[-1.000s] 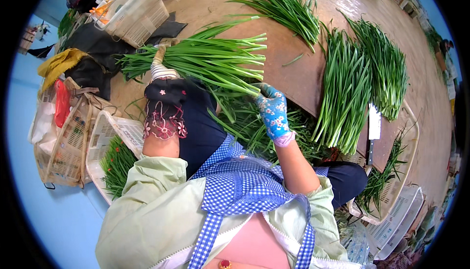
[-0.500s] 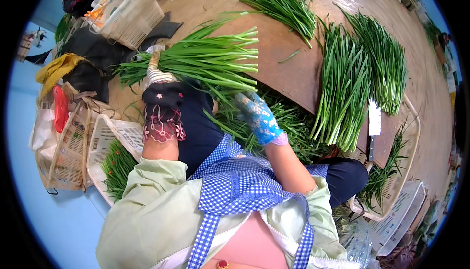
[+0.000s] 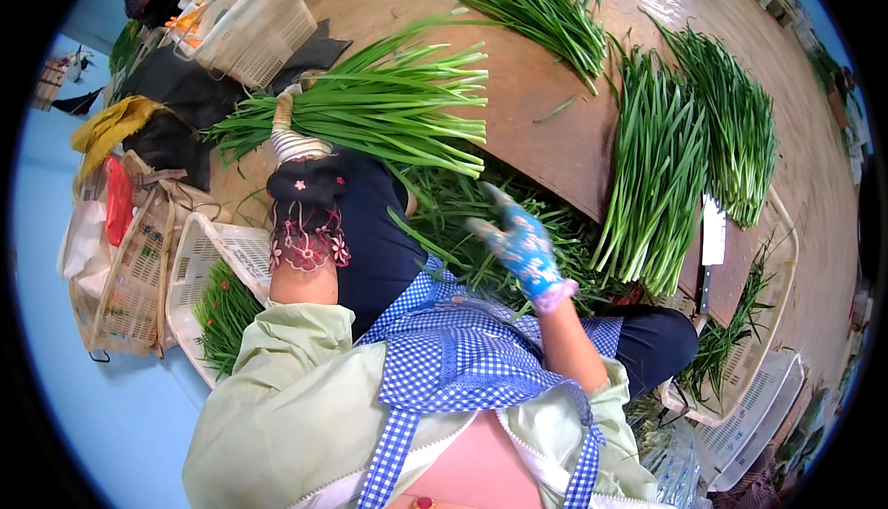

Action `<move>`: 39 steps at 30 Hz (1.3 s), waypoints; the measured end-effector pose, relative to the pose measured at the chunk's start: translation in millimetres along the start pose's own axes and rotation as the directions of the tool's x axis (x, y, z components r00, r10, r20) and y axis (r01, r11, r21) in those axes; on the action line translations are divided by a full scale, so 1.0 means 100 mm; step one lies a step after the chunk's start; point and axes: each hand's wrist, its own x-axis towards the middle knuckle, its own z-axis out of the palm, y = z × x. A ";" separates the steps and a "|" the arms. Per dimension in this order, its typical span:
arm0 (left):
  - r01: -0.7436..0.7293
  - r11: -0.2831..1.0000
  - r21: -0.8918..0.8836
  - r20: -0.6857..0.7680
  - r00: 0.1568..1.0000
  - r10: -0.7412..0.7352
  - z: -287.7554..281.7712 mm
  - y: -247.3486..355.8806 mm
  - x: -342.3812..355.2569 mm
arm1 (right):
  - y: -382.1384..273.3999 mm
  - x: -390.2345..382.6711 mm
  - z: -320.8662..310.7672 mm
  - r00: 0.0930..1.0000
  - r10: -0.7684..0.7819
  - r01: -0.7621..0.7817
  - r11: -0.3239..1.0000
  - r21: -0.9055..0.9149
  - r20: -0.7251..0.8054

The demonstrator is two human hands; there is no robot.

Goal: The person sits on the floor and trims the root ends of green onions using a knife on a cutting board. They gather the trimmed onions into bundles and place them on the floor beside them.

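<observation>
A thick bunch of garlic chives lies across my left hand, which is wrapped round its leafy part. Most of the left fingers are hidden by the leaves. The pale cut ends point right and fan apart. My right hand, in a blue flowered glove, hovers below and to the right of those ends. Its thumb and fingers are spread and nothing is between them. Beneath it lies a heap of loose green leaves.
A brown board carries bunches of chives at the right. A cleaver lies by the board's right edge, above a plastic crate. Crates stand at the far left; another with chives sits near left.
My right hand has moved right and down, away from the cut ends, and its fingers have spread. The bunch in my left hand has shifted slightly left.
</observation>
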 end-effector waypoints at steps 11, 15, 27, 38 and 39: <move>0.040 0.999 -0.019 0.127 0.991 -0.038 0.20 -0.03 -0.04 | 0.10 0.07 0.14 0.968 0.132 0.025 0.794 -0.608 0.212; 0.027 0.999 -0.016 0.147 0.989 -0.025 0.23 0.03 -0.07 | 0.24 -0.16 -0.08 0.947 -0.280 0.164 0.844 -0.511 -0.158; 0.142 0.989 0.046 -0.038 0.989 -0.140 0.20 -0.16 -0.13 | -0.14 0.41 0.26 0.987 0.070 -0.005 0.908 0.418 -0.141; 0.096 0.986 0.140 -0.423 0.906 -0.028 0.17 -0.24 -0.19 | -0.24 0.48 0.27 0.894 -0.365 0.251 0.890 -0.382 -0.261; 0.095 0.985 0.141 -0.437 0.899 -0.024 0.17 -0.24 -0.20 | -0.24 0.48 0.27 0.918 -0.321 0.226 0.906 -0.358 -0.233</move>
